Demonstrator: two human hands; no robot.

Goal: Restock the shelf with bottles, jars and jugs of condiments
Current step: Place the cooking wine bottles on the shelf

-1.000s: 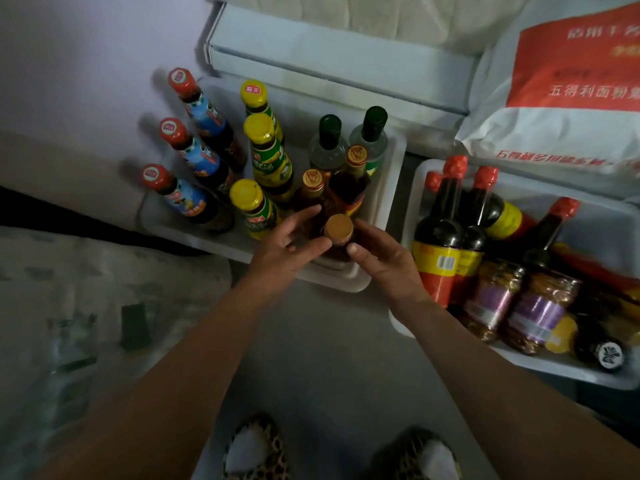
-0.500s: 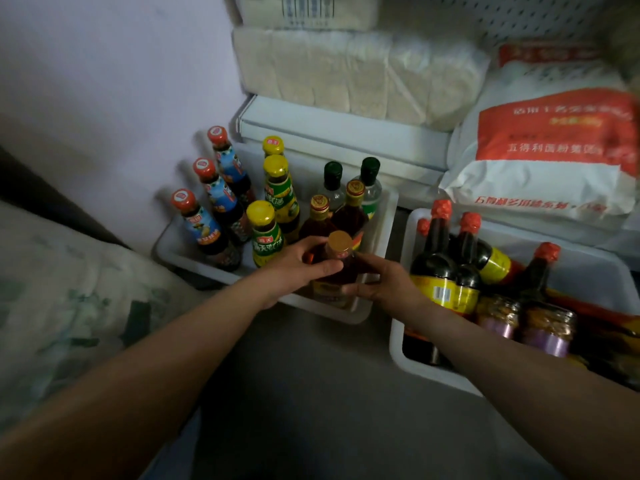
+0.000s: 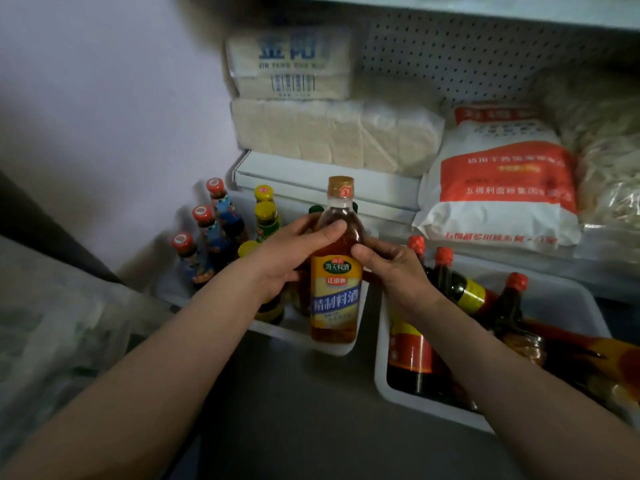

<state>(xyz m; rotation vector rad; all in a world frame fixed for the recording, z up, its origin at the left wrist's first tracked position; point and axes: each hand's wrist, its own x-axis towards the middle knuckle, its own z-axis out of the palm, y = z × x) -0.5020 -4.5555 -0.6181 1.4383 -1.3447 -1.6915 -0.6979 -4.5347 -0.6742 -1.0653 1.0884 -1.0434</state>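
Note:
An amber cooking-wine bottle (image 3: 336, 292) with a gold cap and a yellow label is held upright above the left white tray (image 3: 304, 336). My left hand (image 3: 291, 254) grips its shoulder from the left, thumb across the front. My right hand (image 3: 394, 275) holds it from the right. Red-capped bottles (image 3: 207, 237) and yellow-capped bottles (image 3: 266, 220) stand in that tray behind my left hand. A second white tray (image 3: 408, 400) on the right holds dark soy-sauce bottles (image 3: 450, 282) with red caps and some jars.
Low shelf (image 3: 311, 171) behind the trays carries stacked noodle packs (image 3: 332, 133), a white and red flour bag (image 3: 498, 188) and loose noodles at the far right. A pegboard back panel rises above. Pale wall on the left, grey floor below.
The amber bottle has been lifted out of the left tray with both hands and now stands higher in view. The camera has tilted up, showing more of the shelf.

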